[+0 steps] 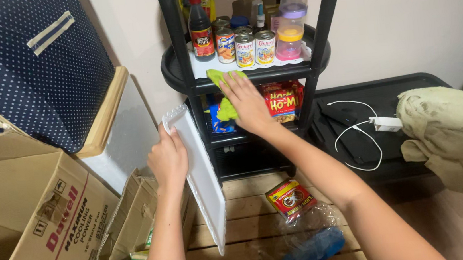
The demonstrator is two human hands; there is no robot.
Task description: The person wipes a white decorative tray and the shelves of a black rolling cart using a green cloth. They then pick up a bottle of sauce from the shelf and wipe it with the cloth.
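Note:
My left hand [168, 159] grips a white rectangular tray [202, 179] by its edge and holds it upright on its side, in front of a black plastic shelf rack [179, 72]. My right hand [248, 102] presses a yellow-green cloth [220, 79] against the front rim of the rack's middle shelf. That shelf carries several food cans [246, 48], a dark sauce bottle [201, 30] and a pink-and-purple baby bottle [290, 29]. Red snack packs [285, 98] lie on the shelf below.
Cardboard boxes [46, 224] stand at the left under a navy polka-dot fabric bin [35, 64]. A red packet [290, 198] and a clear bag with a blue item [312, 247] lie on the wooden floor. At right, a black case [383, 97] holds a white charger cable [358, 134] and beige cloth [455, 129].

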